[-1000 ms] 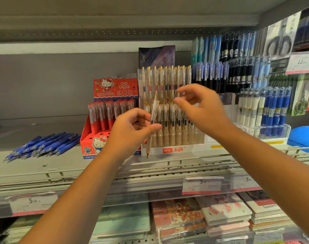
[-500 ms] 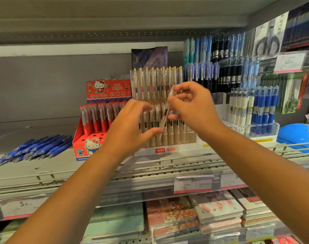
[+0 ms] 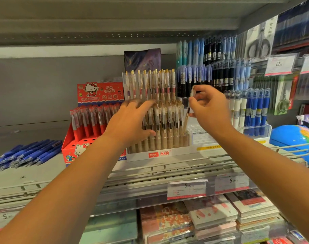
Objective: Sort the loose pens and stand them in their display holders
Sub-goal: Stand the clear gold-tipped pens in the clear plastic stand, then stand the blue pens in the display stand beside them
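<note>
Head view: right hand [image 3: 210,110] pinches a slim beige-and-clear plastic pen [image 3: 186,118] by its upper barrel, tip at the right end of the clear tiered display holder [image 3: 159,154]. Left hand [image 3: 131,122], fingers spread, rests on that holder's front pens. Pen is likely light, stiff and slick, so an upper-barrel pinch suits.

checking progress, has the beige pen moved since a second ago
Yes: the pen went rightward, from the left side of the holder to its right end.
</note>
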Tool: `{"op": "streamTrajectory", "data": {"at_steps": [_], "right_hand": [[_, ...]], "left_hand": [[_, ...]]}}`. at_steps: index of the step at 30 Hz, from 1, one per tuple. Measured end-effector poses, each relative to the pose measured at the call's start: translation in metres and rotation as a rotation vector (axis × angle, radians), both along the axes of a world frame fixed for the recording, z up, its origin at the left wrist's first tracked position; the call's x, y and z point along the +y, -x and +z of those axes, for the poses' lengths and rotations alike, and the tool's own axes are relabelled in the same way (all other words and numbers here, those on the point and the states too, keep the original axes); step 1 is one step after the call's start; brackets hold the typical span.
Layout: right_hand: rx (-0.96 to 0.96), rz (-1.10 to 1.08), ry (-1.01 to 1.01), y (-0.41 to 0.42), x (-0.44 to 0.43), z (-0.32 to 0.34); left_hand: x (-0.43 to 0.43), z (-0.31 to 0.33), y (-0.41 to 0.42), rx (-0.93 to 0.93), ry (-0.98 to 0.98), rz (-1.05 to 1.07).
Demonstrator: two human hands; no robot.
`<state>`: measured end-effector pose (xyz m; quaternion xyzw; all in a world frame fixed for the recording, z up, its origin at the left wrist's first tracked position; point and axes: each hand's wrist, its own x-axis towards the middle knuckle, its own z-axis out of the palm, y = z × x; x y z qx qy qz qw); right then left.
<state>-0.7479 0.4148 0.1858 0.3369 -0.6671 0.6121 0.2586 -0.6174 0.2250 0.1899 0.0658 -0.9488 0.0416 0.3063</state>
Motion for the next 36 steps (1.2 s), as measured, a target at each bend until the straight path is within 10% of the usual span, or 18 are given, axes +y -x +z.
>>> {"op": "streamTrajectory", "data": {"at_steps": [29, 36], "right_hand": [[0.042, -0.015, -0.167, -0.016, 0.001, -0.023], [0.078, 0.390, -0.268, -0.071, -0.026, -0.015]], "left_hand": [[-0.003, 0.006, -0.013, 0.002, -0.179, -0.062], [-0.016, -0.006, -0.086, 0.119, -0.406, -0.047]]}}
